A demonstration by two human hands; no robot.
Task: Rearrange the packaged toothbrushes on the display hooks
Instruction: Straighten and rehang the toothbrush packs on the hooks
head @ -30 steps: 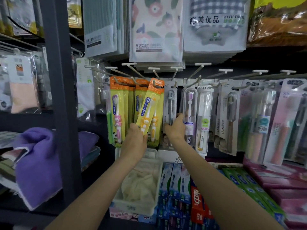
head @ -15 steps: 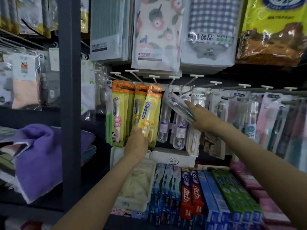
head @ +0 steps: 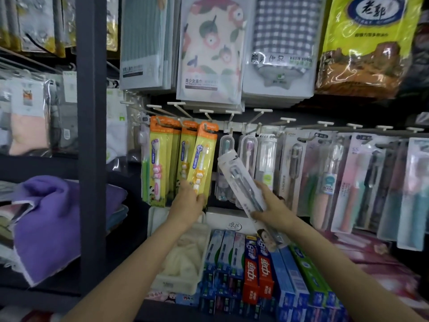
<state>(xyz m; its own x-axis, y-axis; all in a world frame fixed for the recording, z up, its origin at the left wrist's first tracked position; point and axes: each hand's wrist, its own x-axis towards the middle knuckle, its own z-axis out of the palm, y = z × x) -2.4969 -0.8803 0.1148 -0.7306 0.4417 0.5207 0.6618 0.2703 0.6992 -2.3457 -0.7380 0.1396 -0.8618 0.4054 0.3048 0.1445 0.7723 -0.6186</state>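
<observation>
Right hand (head: 272, 205), gripping a clear pack (head: 243, 189) now lifted off its hook and lowered, tilted, before the rack; left hand (head: 188, 203) still pinches the yellow pack (head: 200, 159), hung, awaiting rehanging.

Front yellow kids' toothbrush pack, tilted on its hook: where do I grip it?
Pinch the yellow pack at its lower edge, from below and in front. It hangs tilted from its orange top, bottom free, where the left hand already holds it.
</observation>
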